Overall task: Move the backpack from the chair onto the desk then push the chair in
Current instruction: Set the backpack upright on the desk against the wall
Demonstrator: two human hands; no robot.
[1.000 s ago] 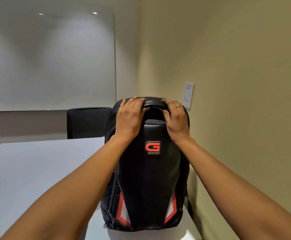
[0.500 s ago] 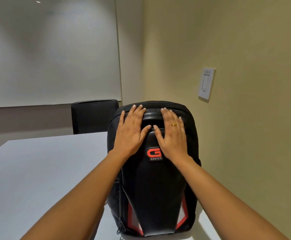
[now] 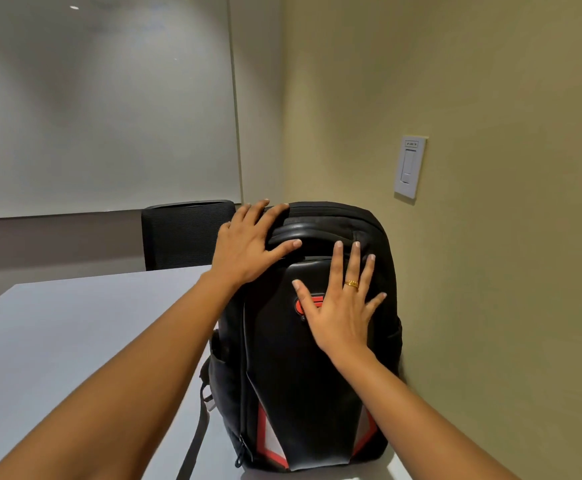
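Backpack (image 3: 312, 358) stands upright on the surface (image 3: 75, 334), at its right edge, hard against the beige wall (image 3: 473, 271). Black shell, red and white chevrons low on the front, red logo (image 3: 305, 304) partly covered by the right hand.

Left hand (image 3: 248, 245): arm reaches in from lower left, palm down on the backpack's top left corner. Fingers splayed over the top edge, thumb lying along the carry handle (image 3: 313, 233). Grip wide, flat contact only, nothing clasped.

Right hand (image 3: 339, 306): arm reaches in from lower right, palm flat on the front panel, fingers spread and pointing up toward the handle, tips just short of it. Gold ring (image 3: 351, 284) on one finger. Grip wide too, pressing rather than holding.

Both forearms extended, wrists roughly straight.

A loose strap (image 3: 197, 434) hangs down the backpack's left side. A black chair (image 3: 187, 233) backrest shows beyond the far edge of the surface, behind the left hand. White switch plate (image 3: 410, 166) on the wall above and right of the backpack. Whiteboard (image 3: 102, 105) covers the far wall.
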